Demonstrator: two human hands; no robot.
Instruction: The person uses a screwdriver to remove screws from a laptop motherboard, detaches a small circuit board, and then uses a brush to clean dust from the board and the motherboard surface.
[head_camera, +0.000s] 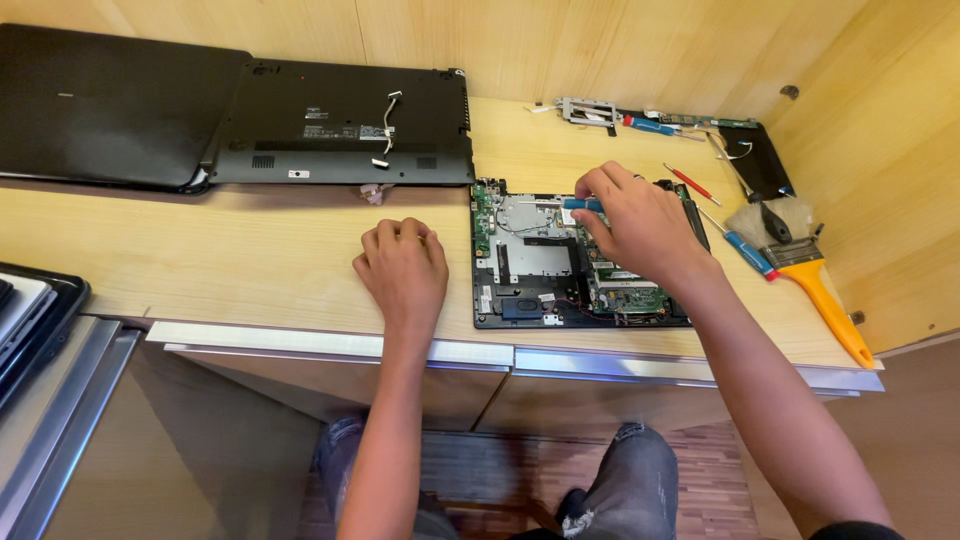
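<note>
matt wooden desk (250, 260), black plastic laptop cover (340, 125)

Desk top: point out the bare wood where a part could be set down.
Widest bare strip: desk front, left of the left hand, below the black covers. A smaller patch lies behind the opened laptop. The right end is crowded by screwdrivers and paintbrush.

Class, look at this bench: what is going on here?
A person works on an opened laptop base on a wooden desk. The right hand holds a blue-handled screwdriver over the exposed boards. The left hand rests as a fist on the desk beside it. A yellow-handled brush lies to the right.
</note>
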